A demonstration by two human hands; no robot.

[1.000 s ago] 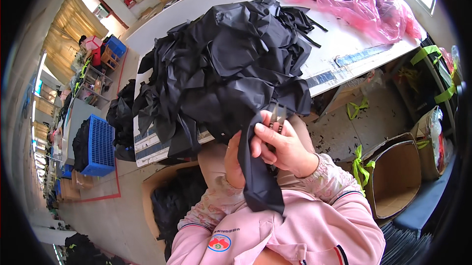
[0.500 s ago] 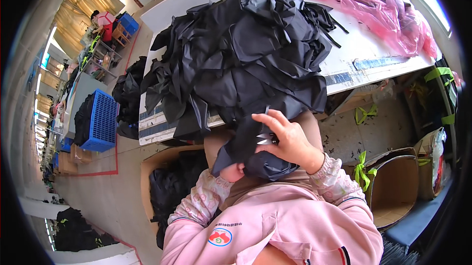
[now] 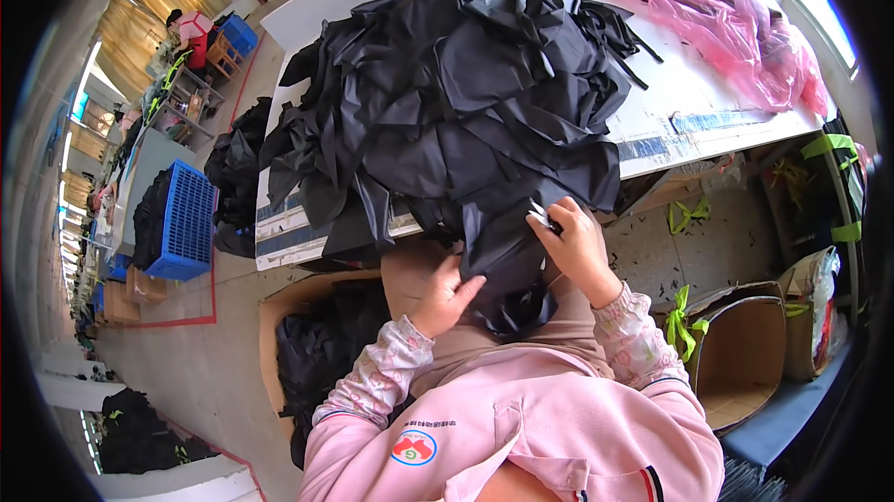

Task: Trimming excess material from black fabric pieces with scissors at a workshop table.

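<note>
My right hand (image 3: 577, 249) is closed round small thread snips (image 3: 538, 215), whose silver blades stick out past the fingers. Against the table's near edge, it is over a black fabric piece (image 3: 503, 237) that hangs down from the pile to my lap. My left hand (image 3: 445, 299) pinches the left edge of that piece, the thumb in front and some fingers partly hidden behind the cloth. Beyond both hands rises a big heap of black fabric pieces (image 3: 419, 101), with loose straps at its right side.
The heap lies on a white table (image 3: 689, 83) with a pink plastic bag (image 3: 717, 22) at its far right. Cardboard boxes stand at my left (image 3: 272, 325) and right (image 3: 745, 362), the left one holding black fabric. Farther left are a blue crate (image 3: 186, 227) and a person (image 3: 193, 32) working.
My left hand has risen from my lap and holds the fabric's edge. The right hand with the snips has moved rightward and slightly away. The bundled cloth now hangs lower and more spread out.
</note>
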